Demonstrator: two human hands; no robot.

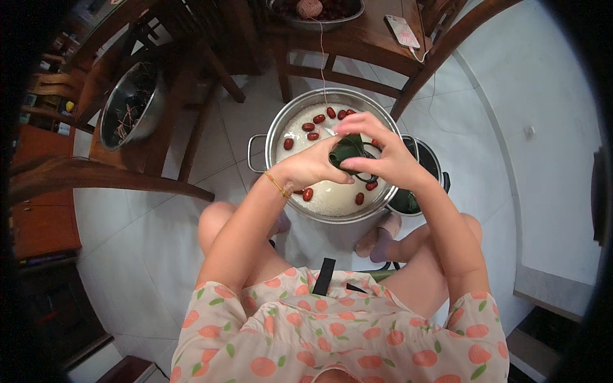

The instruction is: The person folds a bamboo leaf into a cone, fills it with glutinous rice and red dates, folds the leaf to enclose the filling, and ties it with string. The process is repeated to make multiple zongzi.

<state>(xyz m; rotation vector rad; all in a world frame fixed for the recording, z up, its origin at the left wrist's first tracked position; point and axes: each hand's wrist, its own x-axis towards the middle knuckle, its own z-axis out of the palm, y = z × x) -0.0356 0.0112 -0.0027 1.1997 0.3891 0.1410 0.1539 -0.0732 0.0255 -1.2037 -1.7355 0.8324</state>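
Above a wide steel pot [274,186] of white rice in liquid, both hands hold a folded green leaf packet [348,151]. My left hand [309,163] cups it from the left. My right hand [390,155] bends over it from the right, with the thumb against the leaf. Several red jujubes [307,194] lie scattered on the rice. Behind my right hand show black loop handles [368,179], apparently of scissors, largely hidden. A thin pink string [322,57] runs down into the pot from a ball of string [309,8].
A pot with dark green leaves [407,202] stands at the right, partly behind the steel pot. On a wooden chair at left sits a steel bowl [155,103] holding dark, string-tied things. Another wooden chair [345,43] ahead carries a steel basin [330,24] and a phone [401,31] on a cable.
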